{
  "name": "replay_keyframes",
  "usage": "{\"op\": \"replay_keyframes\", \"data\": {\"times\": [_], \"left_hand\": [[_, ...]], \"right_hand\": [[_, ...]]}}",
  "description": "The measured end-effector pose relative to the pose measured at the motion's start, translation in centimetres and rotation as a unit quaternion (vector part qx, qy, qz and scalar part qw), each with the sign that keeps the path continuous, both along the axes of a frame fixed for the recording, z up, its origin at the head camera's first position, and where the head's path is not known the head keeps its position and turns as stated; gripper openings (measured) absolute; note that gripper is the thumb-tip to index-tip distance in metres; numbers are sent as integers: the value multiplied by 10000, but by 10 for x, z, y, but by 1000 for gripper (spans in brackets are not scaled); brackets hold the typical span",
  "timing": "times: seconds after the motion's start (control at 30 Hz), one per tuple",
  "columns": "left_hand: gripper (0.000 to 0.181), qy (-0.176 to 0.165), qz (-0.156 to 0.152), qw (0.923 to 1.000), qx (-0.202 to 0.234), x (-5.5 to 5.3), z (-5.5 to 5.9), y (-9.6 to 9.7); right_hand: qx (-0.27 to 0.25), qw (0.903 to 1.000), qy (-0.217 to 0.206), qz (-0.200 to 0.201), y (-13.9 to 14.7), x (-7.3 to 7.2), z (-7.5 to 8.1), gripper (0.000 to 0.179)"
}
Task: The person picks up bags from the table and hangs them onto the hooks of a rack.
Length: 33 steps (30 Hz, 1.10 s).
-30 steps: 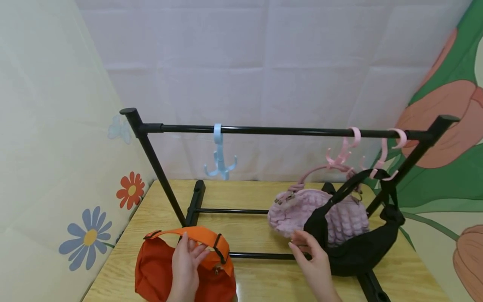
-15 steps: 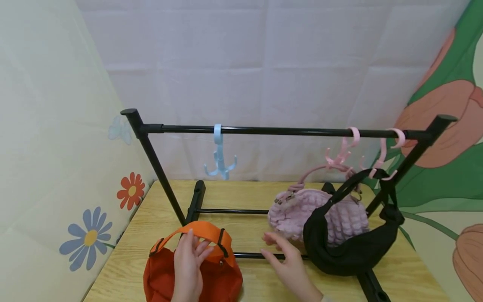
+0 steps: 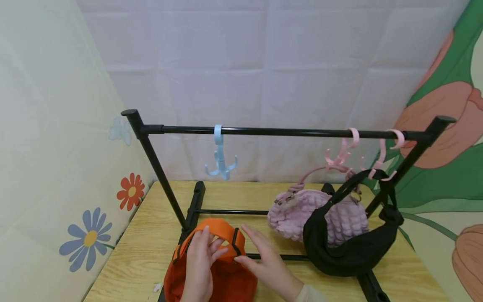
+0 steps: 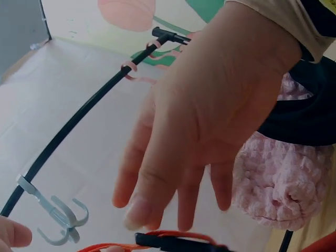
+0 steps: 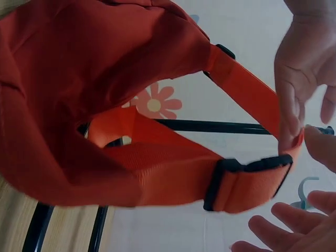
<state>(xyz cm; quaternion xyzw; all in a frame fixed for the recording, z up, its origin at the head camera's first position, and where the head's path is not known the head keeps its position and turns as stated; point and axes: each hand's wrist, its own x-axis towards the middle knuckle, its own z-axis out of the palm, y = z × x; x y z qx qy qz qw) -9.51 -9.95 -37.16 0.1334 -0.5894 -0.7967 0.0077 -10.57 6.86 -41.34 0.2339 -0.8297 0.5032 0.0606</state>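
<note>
An orange-red fabric bag (image 3: pixel 234 285) hangs low at the front left, its bright orange strap (image 3: pixel 219 226) looped upward. My left hand (image 3: pixel 199 266) pinches that strap between thumb and fingers; the right wrist view shows this pinch (image 5: pixel 291 121) beside the strap's black buckle (image 5: pixel 252 165). Close by on the right, my right hand (image 3: pixel 268 262) has its fingers straight and spread, thumb apart, fingertips right at the strap's edge. In the left wrist view the right hand (image 4: pixel 194 121) reaches down over the strap and buckle (image 4: pixel 178 242).
A black rack (image 3: pixel 264 131) stands on the wooden table (image 3: pixel 151 235). One light-blue hook (image 3: pixel 220 155) hangs from its bar at left. Two pink hooks (image 3: pixel 341 153) at right carry a lilac puffy bag (image 3: pixel 290 214) and a black bag (image 3: pixel 351 256).
My left hand has moved right with the orange-red bag, which has turned. My right hand has moved left from beside the black bag to the strap, its fingers straightening.
</note>
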Motion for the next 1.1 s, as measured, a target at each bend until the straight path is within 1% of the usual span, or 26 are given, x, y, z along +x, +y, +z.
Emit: {"op": "replay_keyframes", "data": {"times": [0.17,0.3,0.37,0.47,0.6,0.63,0.77,0.9,1.0,1.1], "left_hand": [[37,31,-396,9991,-161,3,11,0],[39,213,-817,9960,-305,5,18,1],[42,321,-1001,9937,-399,6,21,2],[47,486,-1169,9903,-580,7,24,4],[47,643,-1207,9882,-693,7,27,4],[46,688,-1191,9879,-722,7,27,4],[43,819,-1124,9866,-848,7,29,1],[43,766,-1094,9865,-952,6,27,-2],[47,704,-1060,9852,-1148,5,25,-4],[49,663,-925,9837,-1395,3,21,-6]], "right_hand": [[47,9991,400,-127,-8,-1,0,62],[-126,9979,536,-339,-10,-1,-1,58],[-248,9966,676,-408,-10,-3,-2,56],[-408,9921,1122,-395,-9,-6,-2,54],[-468,9835,1718,-309,-7,-11,-1,52],[-476,9822,1794,-290,-6,-11,0,52],[-540,9793,1928,-295,-4,-12,6,52],[-559,9758,2089,-328,-1,-12,14,53],[-561,9723,2241,-353,0,-12,20,53],[-599,9711,2285,-328,2,-14,25,54]]}}
